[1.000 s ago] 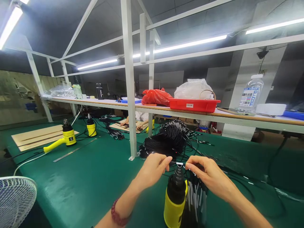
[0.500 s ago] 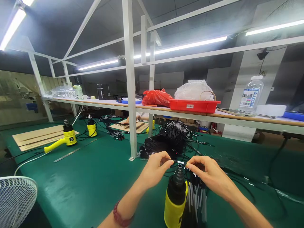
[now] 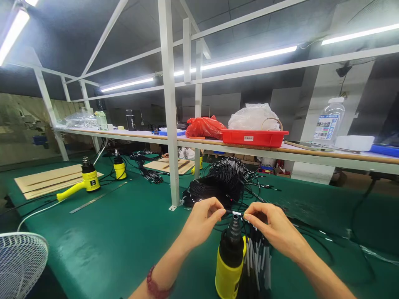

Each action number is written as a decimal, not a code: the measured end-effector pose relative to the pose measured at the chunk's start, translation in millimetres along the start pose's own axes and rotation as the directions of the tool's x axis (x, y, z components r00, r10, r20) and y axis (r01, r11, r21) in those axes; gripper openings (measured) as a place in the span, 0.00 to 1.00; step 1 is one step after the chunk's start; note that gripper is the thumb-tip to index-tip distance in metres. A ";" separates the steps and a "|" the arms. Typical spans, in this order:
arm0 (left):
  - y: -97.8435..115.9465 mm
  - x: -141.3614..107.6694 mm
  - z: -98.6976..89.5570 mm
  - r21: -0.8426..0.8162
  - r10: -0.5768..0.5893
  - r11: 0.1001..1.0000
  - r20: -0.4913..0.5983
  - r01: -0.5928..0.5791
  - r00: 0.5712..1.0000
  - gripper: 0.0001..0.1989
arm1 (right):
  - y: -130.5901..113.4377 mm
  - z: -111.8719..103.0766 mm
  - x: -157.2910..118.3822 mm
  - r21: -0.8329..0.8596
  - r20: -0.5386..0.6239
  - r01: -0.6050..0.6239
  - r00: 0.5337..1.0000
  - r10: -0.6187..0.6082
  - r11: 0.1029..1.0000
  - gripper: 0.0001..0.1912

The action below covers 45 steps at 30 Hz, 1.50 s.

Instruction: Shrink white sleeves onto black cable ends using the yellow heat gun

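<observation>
A black cable (image 3: pixel 229 211) with a white sleeve (image 3: pixel 237 213) on it is stretched level between my two hands. My left hand (image 3: pixel 204 218) pinches its left end between thumb and fingertips. On the other side, my right hand (image 3: pixel 270 224) pinches it just right of the white part. Directly beneath the sleeve points the nozzle of a yellow and black heat gun (image 3: pixel 230 261), standing upright. Beside the gun hangs or lies a bunch of cables with grey sleeves (image 3: pixel 258 261), partly hidden by it. Behind my hands rests a large bundle of black cables (image 3: pixel 215 185).
A white metal post (image 3: pixel 173 166) rises from the green table (image 3: pixel 124 241). Two more heat guns stand at the left, one of them (image 3: pixel 90 178) near cardboard sheets (image 3: pixel 46 180). A white fan (image 3: pixel 23 263) is at lower left. The shelf holds a red tray (image 3: pixel 254 139) and a bottle (image 3: pixel 329 122).
Both hands keep their pinch on the cable above the nozzle, almost unmoved. The whole view has shifted very slightly.
</observation>
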State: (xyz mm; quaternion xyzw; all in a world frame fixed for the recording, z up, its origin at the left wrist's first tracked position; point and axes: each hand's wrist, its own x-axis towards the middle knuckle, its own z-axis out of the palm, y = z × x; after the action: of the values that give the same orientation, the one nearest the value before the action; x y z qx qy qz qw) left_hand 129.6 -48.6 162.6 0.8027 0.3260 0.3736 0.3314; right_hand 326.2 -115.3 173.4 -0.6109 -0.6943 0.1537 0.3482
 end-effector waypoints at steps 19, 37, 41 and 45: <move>2.0 -6.5 0.4 0.070 0.005 0.998 0.034 -0.007 0.999 0.19 | 1.8 -0.4 -6.5 0.020 0.016 0.020 1.000 -0.021 1.000 0.17; 2.8 -2.5 6.5 0.046 0.057 0.997 -0.052 -0.055 0.997 0.04 | 5.5 6.9 -1.8 0.024 -0.085 0.021 0.996 -0.019 0.999 0.11; 6.6 -1.2 3.6 0.114 0.050 0.992 -0.050 -0.044 0.997 0.15 | 8.7 0.4 -2.6 0.003 -0.051 -0.025 0.998 0.025 1.000 0.19; -14.9 -11.1 -8.1 0.223 0.009 0.975 -0.068 0.006 0.998 0.14 | 57.8 0.8 -8.2 0.096 -0.140 -0.180 0.971 0.192 0.979 0.24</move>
State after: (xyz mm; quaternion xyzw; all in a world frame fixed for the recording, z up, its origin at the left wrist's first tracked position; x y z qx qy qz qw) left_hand 113.2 -46.3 150.9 0.8218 0.3762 0.3623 0.2278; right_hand 368.6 -111.0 133.5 -0.6681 -0.5991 0.1682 0.4078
